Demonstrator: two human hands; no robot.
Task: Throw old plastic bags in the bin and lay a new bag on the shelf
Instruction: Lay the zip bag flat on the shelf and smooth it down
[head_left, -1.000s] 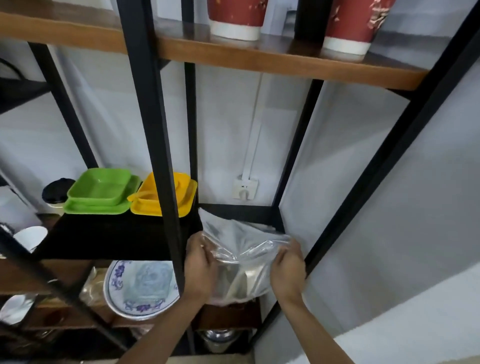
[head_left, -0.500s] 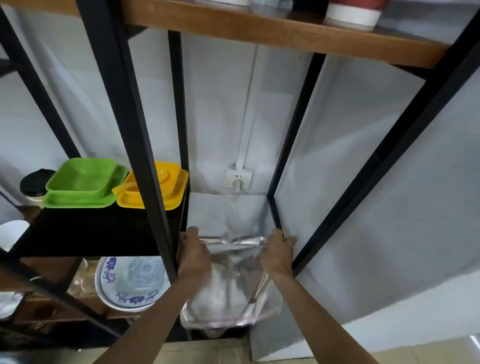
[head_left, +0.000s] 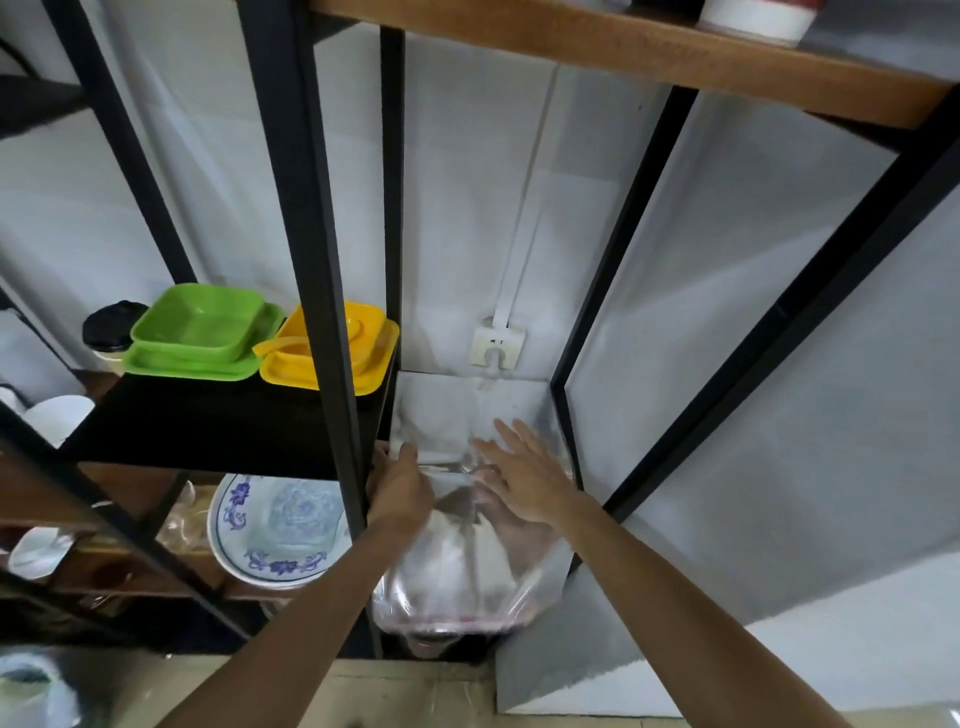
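A clear plastic bag (head_left: 457, 577) lies over the right-hand shelf (head_left: 441, 400), its near end with a pink strip hanging over the front edge. My left hand (head_left: 402, 491) pinches the bag's left side next to the black upright post. My right hand (head_left: 524, 475) rests flat on the bag with its fingers spread, pressing it onto the shelf surface. No bin is in sight.
A black post (head_left: 317, 270) stands just left of my left hand. Green trays (head_left: 200, 332) and yellow trays (head_left: 332, 345) sit on the black shelf to the left. A blue-patterned plate (head_left: 275, 530) lies below. A wall socket (head_left: 496, 348) is behind the shelf.
The bag went from bunched in both hands to spread over the shelf. My right hand let go of its edge and now lies flat and open on it.
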